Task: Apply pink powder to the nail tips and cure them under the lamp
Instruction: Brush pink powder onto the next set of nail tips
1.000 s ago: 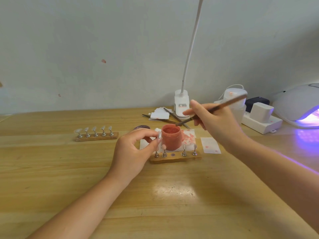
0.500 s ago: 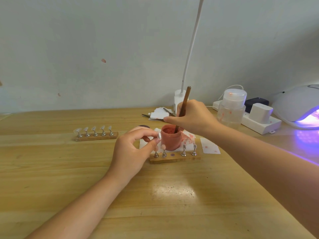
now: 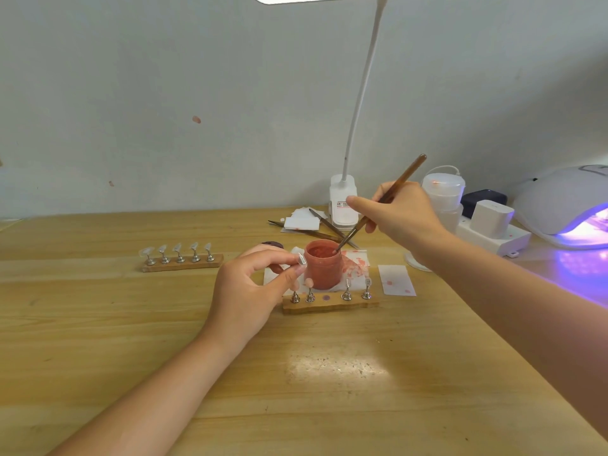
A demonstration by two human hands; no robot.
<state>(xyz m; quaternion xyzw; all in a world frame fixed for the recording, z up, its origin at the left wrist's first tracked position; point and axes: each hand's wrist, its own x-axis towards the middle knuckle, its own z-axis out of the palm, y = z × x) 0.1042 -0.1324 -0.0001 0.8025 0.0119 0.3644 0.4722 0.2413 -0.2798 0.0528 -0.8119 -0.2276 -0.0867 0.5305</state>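
Here we dip the brush, gripped in right-hand fingers, into the powder jar; left fingers pinch a nail tip alongside, ready for coating.

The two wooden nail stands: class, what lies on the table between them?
In the head view, the left hand, pinching a nail tip, lies between the far-left stand and the near stand.

White desk lamp clipped at table rear; power strip beside.
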